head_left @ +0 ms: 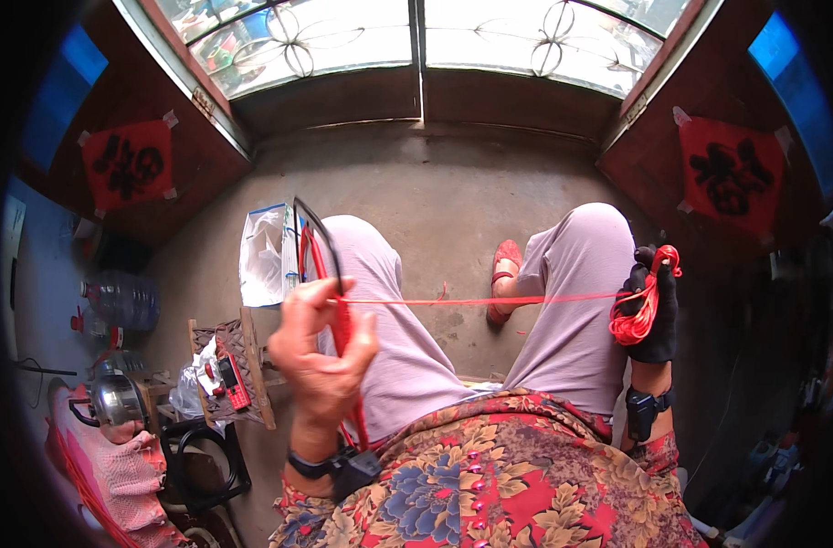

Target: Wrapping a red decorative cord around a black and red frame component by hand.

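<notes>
My bare left hand (321, 352) is closed around a thin black loop (321, 228) whose lower stretch is covered in red (343, 331). This loop stands up beside my left knee, and part of it hides behind my fingers. A taut red cord (471, 300) runs from it across my lap to the right. At its other end my right hand (656, 333), in a black glove, grips a looped bundle of the same red cord (637, 320) by my right knee. The bundle hangs partly outside the fingers.
A white and blue bag (263, 256) stands left of my knee. Near it, a small woven-seat stool (261, 365) carries a red phone (234, 382). Farther left are a large plastic bottle (129, 301), a metal kettle (118, 411) and pink cloth (129, 484). Ahead is a glazed double door (421, 91).
</notes>
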Tool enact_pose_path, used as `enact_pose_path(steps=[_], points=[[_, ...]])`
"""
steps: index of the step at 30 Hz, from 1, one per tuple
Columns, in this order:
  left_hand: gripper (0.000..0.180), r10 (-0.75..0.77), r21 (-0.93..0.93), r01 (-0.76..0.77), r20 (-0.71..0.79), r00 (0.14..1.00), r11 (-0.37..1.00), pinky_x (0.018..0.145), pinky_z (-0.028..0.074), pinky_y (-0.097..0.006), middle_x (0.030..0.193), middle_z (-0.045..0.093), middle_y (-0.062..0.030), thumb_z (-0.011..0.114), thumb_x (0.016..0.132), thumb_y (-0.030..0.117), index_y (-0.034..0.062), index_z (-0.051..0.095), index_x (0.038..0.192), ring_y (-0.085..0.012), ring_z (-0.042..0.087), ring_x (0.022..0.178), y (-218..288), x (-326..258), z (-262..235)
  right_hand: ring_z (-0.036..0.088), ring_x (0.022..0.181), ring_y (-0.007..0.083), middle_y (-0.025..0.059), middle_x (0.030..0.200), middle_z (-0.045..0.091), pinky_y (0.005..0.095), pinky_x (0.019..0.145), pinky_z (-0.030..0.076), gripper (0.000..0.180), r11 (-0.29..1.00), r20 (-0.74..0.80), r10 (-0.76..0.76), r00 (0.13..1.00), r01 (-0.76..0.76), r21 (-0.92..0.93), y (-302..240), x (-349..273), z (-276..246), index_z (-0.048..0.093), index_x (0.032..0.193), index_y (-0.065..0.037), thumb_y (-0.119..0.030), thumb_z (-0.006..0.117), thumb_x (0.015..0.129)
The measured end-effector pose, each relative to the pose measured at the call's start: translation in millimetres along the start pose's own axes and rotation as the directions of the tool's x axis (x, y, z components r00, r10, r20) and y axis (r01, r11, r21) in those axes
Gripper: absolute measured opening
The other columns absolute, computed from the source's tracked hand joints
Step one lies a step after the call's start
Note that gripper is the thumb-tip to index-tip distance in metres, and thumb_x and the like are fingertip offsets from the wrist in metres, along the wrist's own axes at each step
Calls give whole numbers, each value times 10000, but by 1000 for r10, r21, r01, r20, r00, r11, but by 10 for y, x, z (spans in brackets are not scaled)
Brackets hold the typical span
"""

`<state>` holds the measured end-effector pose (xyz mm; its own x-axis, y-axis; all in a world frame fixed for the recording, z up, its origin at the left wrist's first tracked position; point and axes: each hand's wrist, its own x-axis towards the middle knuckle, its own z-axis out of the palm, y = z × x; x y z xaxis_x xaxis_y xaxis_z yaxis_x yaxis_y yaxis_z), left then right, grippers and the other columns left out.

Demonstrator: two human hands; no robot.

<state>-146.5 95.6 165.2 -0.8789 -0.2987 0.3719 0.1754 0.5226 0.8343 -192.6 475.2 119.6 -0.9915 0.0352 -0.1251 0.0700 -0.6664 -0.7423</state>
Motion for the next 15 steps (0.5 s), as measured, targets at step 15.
enact_pose_path(steps=[15], points=[[477,538,-31,-572,-303,786,819,603,450,-219,672,604,-55,717,744,11,-41,489,1160,-127,571,629,729,429,-76,503,546,128,24,674,505,270,513,400,438,923,179,6,984,64,-379,-13,-242,286,491,1109,25,-354,605,923]])
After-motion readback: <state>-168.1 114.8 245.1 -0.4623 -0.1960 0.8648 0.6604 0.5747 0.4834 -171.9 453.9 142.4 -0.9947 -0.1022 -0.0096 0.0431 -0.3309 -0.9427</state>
